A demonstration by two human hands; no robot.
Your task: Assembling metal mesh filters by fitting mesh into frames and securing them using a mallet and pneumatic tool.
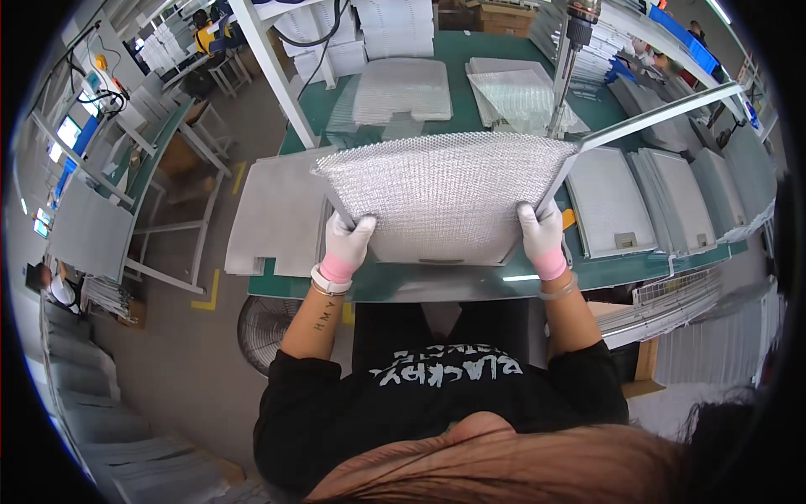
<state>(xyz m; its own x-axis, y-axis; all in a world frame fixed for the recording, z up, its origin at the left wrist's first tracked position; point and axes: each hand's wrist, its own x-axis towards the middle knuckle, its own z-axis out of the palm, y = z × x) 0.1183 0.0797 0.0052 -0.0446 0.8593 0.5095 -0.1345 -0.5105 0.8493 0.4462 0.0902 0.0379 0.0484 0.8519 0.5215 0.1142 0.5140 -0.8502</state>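
Brown hair (537,466) lies nearest, then a white-lettered black T-shirt (437,405). White-gloved left hand (346,244) and right hand (546,239) grip a silvery mesh panel (449,197); far right, a blue plastic bin (687,40) has unclear contents.

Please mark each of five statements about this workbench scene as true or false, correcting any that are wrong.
1. The left hand holds one side of the silver mesh panel. True.
2. The right hand is bare. False: it wears a white glove with a pink cuff.
3. The table has a green top. True.
4. The panel lies flat on the table. False: it is held tilted, with its upper edge raised.
5. A round fan stands to the person's left, lower than the tabletop. True.
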